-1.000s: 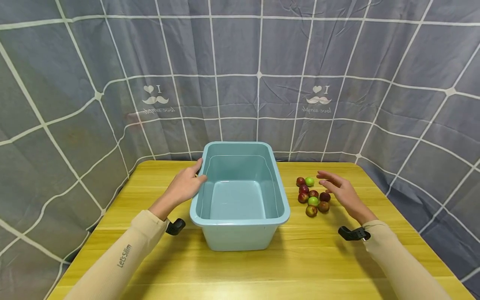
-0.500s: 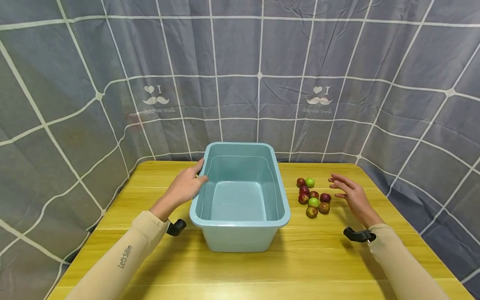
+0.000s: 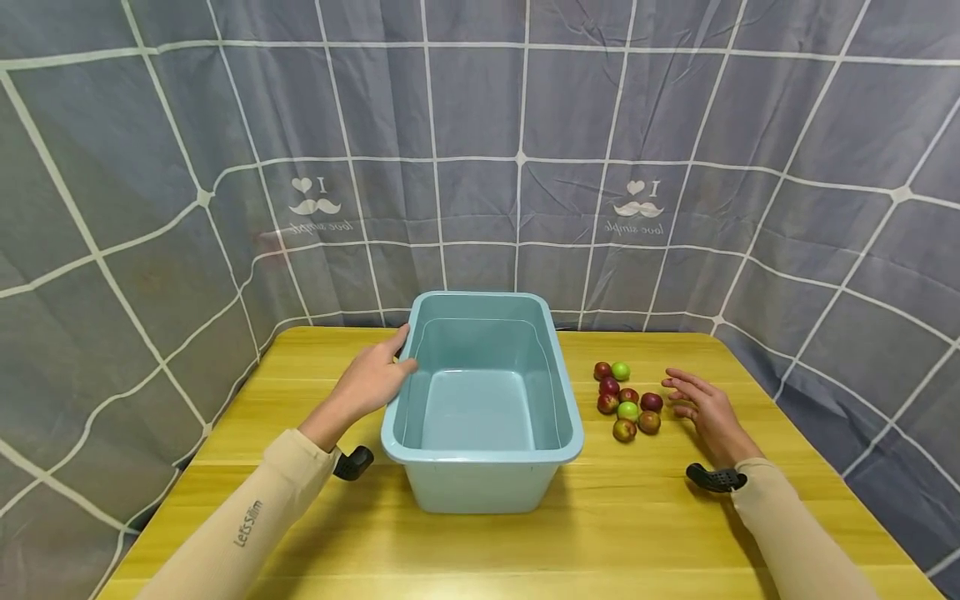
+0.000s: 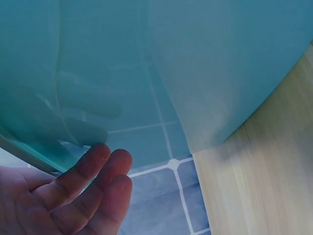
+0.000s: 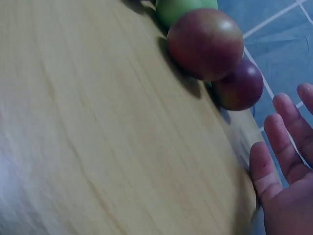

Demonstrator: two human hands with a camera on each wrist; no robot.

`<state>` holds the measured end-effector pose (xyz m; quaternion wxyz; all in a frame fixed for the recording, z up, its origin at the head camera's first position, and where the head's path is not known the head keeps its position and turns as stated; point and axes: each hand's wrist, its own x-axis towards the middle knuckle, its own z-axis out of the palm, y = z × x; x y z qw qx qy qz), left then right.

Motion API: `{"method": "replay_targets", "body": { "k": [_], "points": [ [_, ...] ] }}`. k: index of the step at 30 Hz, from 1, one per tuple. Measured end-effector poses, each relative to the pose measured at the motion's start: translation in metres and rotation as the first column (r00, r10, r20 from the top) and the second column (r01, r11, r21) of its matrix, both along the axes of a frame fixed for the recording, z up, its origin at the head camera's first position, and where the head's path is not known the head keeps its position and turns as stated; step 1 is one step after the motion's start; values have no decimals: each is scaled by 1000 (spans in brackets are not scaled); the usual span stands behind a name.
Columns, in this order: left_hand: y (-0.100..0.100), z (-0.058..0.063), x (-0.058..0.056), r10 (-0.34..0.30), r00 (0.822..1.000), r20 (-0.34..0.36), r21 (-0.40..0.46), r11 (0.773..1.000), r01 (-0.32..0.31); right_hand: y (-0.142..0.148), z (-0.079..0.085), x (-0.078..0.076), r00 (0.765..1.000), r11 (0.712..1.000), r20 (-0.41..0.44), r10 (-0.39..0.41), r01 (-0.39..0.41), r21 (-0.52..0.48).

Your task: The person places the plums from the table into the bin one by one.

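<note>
A light blue plastic tub [image 3: 483,479] stands in the middle of the wooden table, with nothing inside. My left hand [image 3: 367,383] holds its left rim, thumb over the edge. The left wrist view shows the other fingers [image 4: 95,196] along the tub's outer wall. Right of the tub lies a loose cluster of small round fruits, dark red like this one [image 3: 651,402] and green like this one [image 3: 627,412]. Just right of them hovers my right hand [image 3: 708,412], fingers spread and loosely bent, touching no fruit. Its fingers [image 5: 279,137] also appear near the fruits in the right wrist view.
The yellow wooden table [image 3: 480,558] reaches back to a grey curtain [image 3: 480,108] with a white grid, which also hangs along both sides. A black wrist camera [image 3: 716,477] sits on my right wrist, another [image 3: 352,462] on my left.
My right hand has drawn back to the right, away from the fruits, and then sunk slightly. My left hand stays on the tub's rim. The head view has tilted up a little.
</note>
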<state>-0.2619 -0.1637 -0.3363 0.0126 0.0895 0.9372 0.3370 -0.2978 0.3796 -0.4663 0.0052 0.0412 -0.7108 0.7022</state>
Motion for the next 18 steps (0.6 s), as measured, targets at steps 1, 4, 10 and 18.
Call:
{"method": "replay_targets", "body": {
  "k": [1,4,10,18],
  "points": [
    [0,0,0,3,1000,-2,4,1000,-3,1,-2,-1,1000,1000,-3,-6,6,10],
    [1,0,2,3,1000,-6,3,1000,-3,3,-6,-3,1000,1000,-7,-2,2,-13],
    [3,0,4,-7,1000,3,10,1000,7,9,-12,-3,1000,999,-1,16,-16,-36],
    [1,0,8,0,1000,-17,-9,1000,0,7,-12,-5,997,965,53,-51,35,262]
  ]
}}
